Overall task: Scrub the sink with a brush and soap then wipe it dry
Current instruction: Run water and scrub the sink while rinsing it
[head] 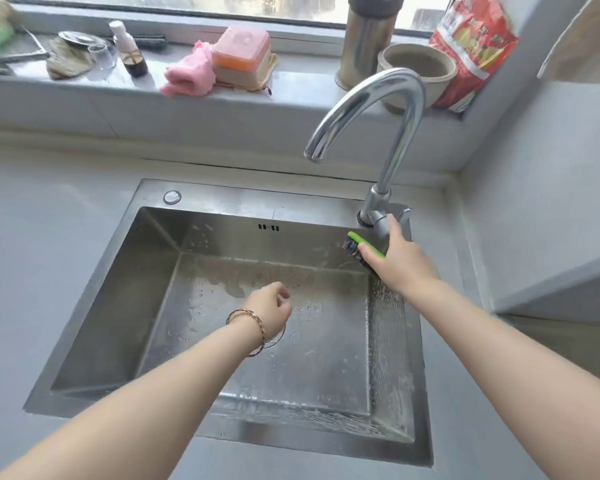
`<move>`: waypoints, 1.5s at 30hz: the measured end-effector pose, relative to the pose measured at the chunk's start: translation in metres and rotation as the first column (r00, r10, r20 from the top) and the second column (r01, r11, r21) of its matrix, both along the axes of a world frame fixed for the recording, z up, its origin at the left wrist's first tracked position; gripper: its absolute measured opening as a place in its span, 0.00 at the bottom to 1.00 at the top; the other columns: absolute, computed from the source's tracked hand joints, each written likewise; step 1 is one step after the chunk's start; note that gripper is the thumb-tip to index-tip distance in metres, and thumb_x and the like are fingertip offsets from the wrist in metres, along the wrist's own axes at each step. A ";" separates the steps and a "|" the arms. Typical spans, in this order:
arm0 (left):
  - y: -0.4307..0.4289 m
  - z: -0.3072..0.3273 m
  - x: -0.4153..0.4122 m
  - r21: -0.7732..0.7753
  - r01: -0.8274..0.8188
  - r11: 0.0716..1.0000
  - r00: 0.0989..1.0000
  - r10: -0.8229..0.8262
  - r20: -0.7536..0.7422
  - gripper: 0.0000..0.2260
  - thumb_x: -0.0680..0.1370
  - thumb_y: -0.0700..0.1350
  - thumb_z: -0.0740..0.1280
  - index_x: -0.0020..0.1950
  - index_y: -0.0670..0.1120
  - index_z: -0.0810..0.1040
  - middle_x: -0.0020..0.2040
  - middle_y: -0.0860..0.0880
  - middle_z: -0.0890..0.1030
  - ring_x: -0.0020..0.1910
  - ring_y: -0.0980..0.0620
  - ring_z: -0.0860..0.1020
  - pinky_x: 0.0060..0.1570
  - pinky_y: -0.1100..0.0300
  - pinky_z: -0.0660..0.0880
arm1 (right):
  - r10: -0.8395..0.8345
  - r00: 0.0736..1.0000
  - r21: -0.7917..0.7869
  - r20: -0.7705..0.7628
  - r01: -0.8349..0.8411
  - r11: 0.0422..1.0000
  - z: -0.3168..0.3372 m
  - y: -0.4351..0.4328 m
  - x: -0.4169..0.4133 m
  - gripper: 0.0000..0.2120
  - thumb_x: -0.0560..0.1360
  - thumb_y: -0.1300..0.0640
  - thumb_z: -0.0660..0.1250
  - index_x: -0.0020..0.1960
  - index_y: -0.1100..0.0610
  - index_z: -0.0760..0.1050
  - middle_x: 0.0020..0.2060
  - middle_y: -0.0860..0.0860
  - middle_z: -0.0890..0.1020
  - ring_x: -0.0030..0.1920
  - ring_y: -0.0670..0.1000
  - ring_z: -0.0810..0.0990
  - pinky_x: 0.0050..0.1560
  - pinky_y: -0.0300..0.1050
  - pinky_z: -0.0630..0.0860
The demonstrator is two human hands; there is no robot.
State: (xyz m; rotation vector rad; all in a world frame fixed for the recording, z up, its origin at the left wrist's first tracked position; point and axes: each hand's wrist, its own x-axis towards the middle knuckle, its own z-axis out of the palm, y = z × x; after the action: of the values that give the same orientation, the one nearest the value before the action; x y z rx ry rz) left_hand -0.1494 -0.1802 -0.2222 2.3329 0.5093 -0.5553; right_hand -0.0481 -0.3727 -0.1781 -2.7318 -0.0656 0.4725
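Green brush [361, 246] half hidden under right hand [400, 259].

Looked like a home kitchen: had a steel sink [222, 197] sunk into a grey counter [49, 237], a curved tap [388, 98] at its far right corner, and kept a pink cloth [187, 72], a small bottle [130, 51], a steel flask [366, 39] and a red packet [471, 46] along the windowsill [291, 81].

We see only the green tip and some bristles of the brush [355, 244]; the right hand [400, 261] covers the rest. The left hand [269, 308] and wrist hide the drain [282, 334] but for an arc of rim. Steel flask [366, 46] cut off by the top edge. Print on the red packet [471, 53] too blurred for us to read.
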 end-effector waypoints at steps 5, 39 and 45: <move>0.003 0.015 0.013 -0.095 -0.130 0.987 0.986 0.139 0.095 0.08 0.76 0.40 0.59 0.52 0.47 0.75 0.46 0.47 0.80 0.44 0.49 0.78 0.44 0.59 0.74 | -0.150 0.986 0.037 0.078 0.148 0.988 0.010 -0.010 0.039 0.32 0.76 0.37 0.56 0.75 0.49 0.53 0.62 0.56 0.76 0.59 0.60 0.76 0.50 0.48 0.71; 0.008 0.061 0.068 -0.718 -0.556 0.418 0.641 0.766 -0.050 0.10 0.81 0.44 0.55 0.58 0.42 0.71 0.47 0.47 0.76 0.41 0.52 0.76 0.40 0.63 0.74 | 0.007 0.992 0.629 -0.126 0.074 0.773 0.009 0.081 -0.027 0.20 0.82 0.50 0.51 0.73 0.49 0.63 0.67 0.50 0.73 0.58 0.49 0.74 0.53 0.39 0.68; -0.014 0.081 0.070 -0.707 -0.465 0.533 0.718 0.694 0.050 0.16 0.82 0.39 0.51 0.70 0.43 0.63 0.65 0.43 0.71 0.64 0.47 0.69 0.55 0.66 0.65 | -0.021 0.971 0.772 -0.238 0.202 0.602 0.006 0.124 -0.021 0.20 0.83 0.51 0.48 0.74 0.48 0.59 0.66 0.49 0.73 0.59 0.49 0.76 0.61 0.48 0.73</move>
State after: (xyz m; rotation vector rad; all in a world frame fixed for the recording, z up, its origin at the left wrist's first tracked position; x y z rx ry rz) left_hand -0.0791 -0.1947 -0.1408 1.3828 0.7566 0.0242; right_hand -0.0690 -0.2484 -0.1719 -1.7696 -0.0350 0.5242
